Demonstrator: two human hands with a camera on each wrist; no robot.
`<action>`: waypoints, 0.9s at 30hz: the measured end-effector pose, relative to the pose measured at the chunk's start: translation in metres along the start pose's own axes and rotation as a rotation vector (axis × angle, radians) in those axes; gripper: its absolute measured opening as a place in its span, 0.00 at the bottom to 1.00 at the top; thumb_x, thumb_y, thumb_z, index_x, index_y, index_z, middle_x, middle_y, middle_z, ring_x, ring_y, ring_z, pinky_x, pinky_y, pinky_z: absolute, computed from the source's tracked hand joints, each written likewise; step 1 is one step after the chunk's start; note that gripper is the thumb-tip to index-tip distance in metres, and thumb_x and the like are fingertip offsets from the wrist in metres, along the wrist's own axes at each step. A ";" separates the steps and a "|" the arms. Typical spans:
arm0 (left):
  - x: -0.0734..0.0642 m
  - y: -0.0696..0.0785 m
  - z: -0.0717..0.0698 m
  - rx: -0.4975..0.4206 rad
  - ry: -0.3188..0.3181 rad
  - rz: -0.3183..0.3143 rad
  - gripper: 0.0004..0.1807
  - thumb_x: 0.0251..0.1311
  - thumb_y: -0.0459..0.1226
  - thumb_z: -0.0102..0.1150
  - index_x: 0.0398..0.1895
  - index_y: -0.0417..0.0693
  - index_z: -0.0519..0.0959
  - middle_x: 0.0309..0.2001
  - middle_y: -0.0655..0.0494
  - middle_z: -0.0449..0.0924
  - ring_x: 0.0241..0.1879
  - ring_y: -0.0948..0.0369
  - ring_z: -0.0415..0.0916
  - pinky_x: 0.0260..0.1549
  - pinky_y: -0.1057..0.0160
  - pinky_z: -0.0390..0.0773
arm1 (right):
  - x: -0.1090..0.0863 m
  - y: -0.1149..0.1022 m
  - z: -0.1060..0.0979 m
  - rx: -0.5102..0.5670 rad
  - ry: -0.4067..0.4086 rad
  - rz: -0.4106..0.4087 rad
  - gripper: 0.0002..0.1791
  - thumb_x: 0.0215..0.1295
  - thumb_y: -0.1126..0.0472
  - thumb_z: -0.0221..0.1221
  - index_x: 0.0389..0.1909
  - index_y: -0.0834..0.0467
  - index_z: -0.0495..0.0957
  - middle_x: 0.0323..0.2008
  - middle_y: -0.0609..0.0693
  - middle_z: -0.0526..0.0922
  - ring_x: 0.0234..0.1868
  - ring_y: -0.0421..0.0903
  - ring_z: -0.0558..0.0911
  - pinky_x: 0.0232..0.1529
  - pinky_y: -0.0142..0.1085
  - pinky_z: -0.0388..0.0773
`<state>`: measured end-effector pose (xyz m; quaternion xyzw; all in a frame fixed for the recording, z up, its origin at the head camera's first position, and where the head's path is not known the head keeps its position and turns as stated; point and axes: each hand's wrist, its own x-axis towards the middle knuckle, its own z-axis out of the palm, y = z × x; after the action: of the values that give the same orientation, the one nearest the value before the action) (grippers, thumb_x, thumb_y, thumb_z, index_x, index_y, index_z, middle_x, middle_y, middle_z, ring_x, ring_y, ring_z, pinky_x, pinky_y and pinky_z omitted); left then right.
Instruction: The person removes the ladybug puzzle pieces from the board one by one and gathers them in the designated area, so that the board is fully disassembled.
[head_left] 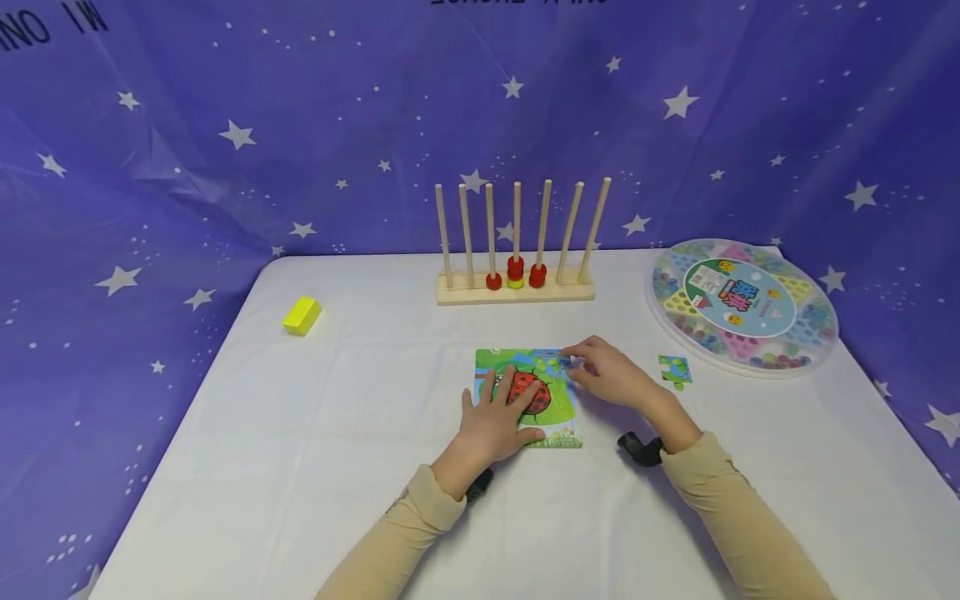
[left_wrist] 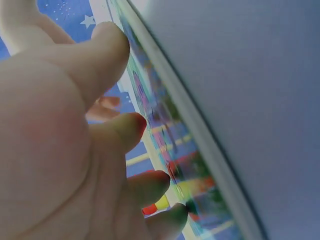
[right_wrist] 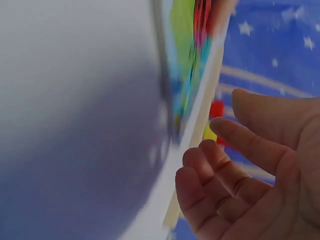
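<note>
A square ladybug jigsaw puzzle [head_left: 561, 407] lies flat on the white table. My left hand [head_left: 487, 427] rests on its left and middle part with the fingers spread, and the left wrist view shows the fingertips [left_wrist: 162, 179] against its surface. At the puzzle's upper right corner is my right hand [head_left: 617, 377], its index finger reaching the edge. In the right wrist view the right hand's fingers [right_wrist: 217, 187] bend loosely with nothing visible between them; whether they touch the puzzle cannot be told. A loose puzzle piece [head_left: 677, 370] lies to the right of that hand.
Behind the puzzle stands a wooden peg rack [head_left: 461, 296] with several red and yellow beads. A round clear case [head_left: 813, 354] of coloured marbles sits at the back right. A yellow block [head_left: 302, 317] lies at the left. A purple star-printed cloth [head_left: 375, 125] hangs behind.
</note>
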<state>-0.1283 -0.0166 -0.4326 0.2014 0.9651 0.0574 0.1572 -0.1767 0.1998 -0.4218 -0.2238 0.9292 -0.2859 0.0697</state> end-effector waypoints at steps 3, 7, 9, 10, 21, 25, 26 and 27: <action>-0.002 -0.002 0.001 0.029 0.005 -0.003 0.40 0.54 0.65 0.41 0.70 0.67 0.48 0.71 0.50 0.37 0.68 0.48 0.36 0.57 0.41 0.51 | 0.009 -0.011 0.014 -0.044 -0.033 -0.033 0.22 0.61 0.60 0.58 0.54 0.67 0.72 0.46 0.60 0.72 0.41 0.52 0.74 0.42 0.46 0.71; -0.007 -0.004 0.001 0.094 0.008 -0.027 0.40 0.54 0.66 0.40 0.70 0.69 0.49 0.71 0.49 0.39 0.68 0.49 0.39 0.58 0.45 0.54 | 0.013 -0.017 0.024 -0.091 -0.056 -0.024 0.24 0.60 0.58 0.59 0.54 0.66 0.72 0.48 0.62 0.71 0.48 0.59 0.71 0.48 0.51 0.68; -0.007 -0.005 0.000 0.115 0.007 -0.037 0.39 0.54 0.66 0.39 0.70 0.70 0.49 0.71 0.48 0.39 0.68 0.49 0.39 0.58 0.46 0.54 | 0.014 -0.019 0.026 -0.103 -0.056 -0.012 0.24 0.59 0.58 0.60 0.54 0.66 0.72 0.49 0.62 0.71 0.50 0.60 0.69 0.49 0.53 0.66; -0.008 -0.005 -0.001 0.123 0.007 -0.038 0.39 0.54 0.66 0.39 0.70 0.70 0.49 0.70 0.48 0.40 0.68 0.49 0.40 0.58 0.47 0.55 | 0.014 -0.020 0.027 -0.103 -0.053 0.000 0.24 0.59 0.58 0.60 0.54 0.65 0.72 0.49 0.61 0.71 0.50 0.60 0.69 0.49 0.53 0.66; -0.007 -0.007 -0.002 0.126 -0.008 -0.044 0.39 0.54 0.66 0.39 0.70 0.70 0.49 0.71 0.48 0.39 0.68 0.49 0.39 0.57 0.47 0.56 | 0.024 -0.024 0.031 0.014 0.022 0.021 0.22 0.54 0.62 0.64 0.48 0.66 0.71 0.42 0.57 0.76 0.44 0.53 0.76 0.46 0.45 0.71; -0.007 -0.007 -0.001 0.120 -0.021 -0.047 0.39 0.54 0.66 0.39 0.70 0.70 0.48 0.71 0.48 0.39 0.68 0.49 0.39 0.58 0.47 0.55 | 0.028 -0.025 0.032 0.040 0.033 0.014 0.28 0.53 0.66 0.64 0.54 0.64 0.67 0.38 0.56 0.77 0.38 0.50 0.77 0.40 0.44 0.73; -0.007 -0.007 -0.001 0.118 -0.023 -0.048 0.39 0.54 0.66 0.38 0.70 0.70 0.48 0.71 0.48 0.38 0.68 0.50 0.38 0.58 0.47 0.55 | 0.028 -0.025 0.032 0.032 0.032 0.004 0.29 0.53 0.66 0.64 0.56 0.64 0.66 0.36 0.55 0.77 0.36 0.49 0.76 0.38 0.43 0.73; -0.007 -0.007 -0.001 0.117 -0.024 -0.049 0.39 0.54 0.66 0.38 0.70 0.70 0.48 0.71 0.48 0.38 0.68 0.50 0.38 0.58 0.47 0.55 | 0.029 -0.026 0.032 0.021 0.031 -0.008 0.29 0.53 0.67 0.63 0.58 0.64 0.66 0.35 0.54 0.76 0.34 0.48 0.75 0.37 0.42 0.72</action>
<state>-0.1252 -0.0260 -0.4315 0.1872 0.9695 -0.0052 0.1580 -0.1847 0.1516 -0.4340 -0.2222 0.9262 -0.2995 0.0565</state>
